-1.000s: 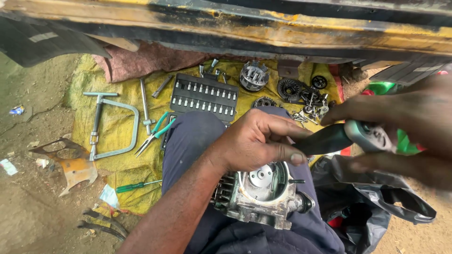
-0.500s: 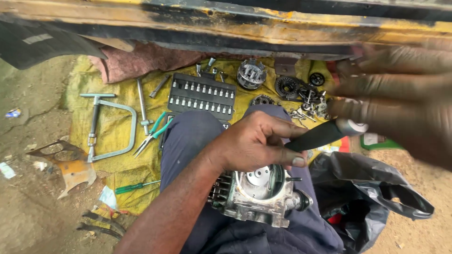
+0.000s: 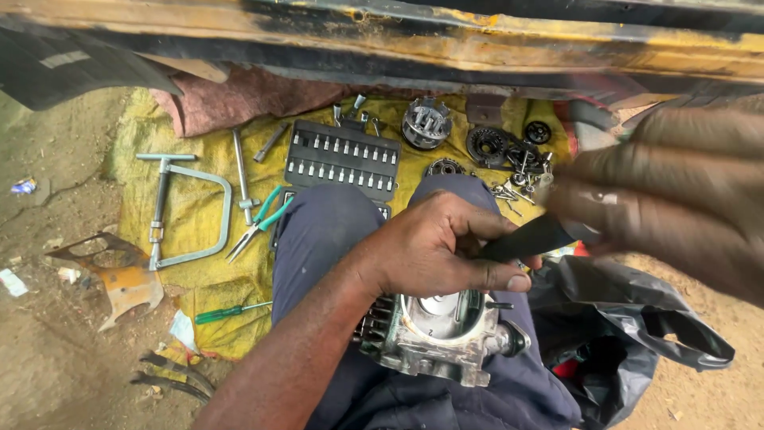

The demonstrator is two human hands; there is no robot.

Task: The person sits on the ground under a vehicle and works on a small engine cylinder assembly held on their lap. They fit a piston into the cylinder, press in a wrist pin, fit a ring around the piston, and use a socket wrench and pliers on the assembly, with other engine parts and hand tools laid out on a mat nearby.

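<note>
Grey cast metal, ribbed with cooling fins on one flank, forms the engine cylinder (image 3: 436,338) that rests on the person's lap, its round bore facing up and a small stub sticking out on its right side. The left hand (image 3: 434,247) lies over its upper rim, fingers curled and pinched around the lower end of a dark, tapering tool (image 3: 527,237). The right hand (image 3: 664,203) is close to the camera and blurred; its grip closes on the tool's upper end, though how tightly I cannot tell.

Dark blue cloth covers the thighs under the cylinder. A crumpled black plastic bag (image 3: 637,330) sits just beside the right leg. Beyond the knees a creased yellow sheet (image 3: 191,207) is spread on the dirt, carrying a flat black socket tray (image 3: 342,159) with rows of shiny bits, a U-shaped steel clamp frame (image 3: 179,211), green-handled pliers (image 3: 263,221), a green screwdriver (image 3: 231,312), a slotted round clutch basket (image 3: 426,123) and dark toothed gears (image 3: 505,147).
</note>
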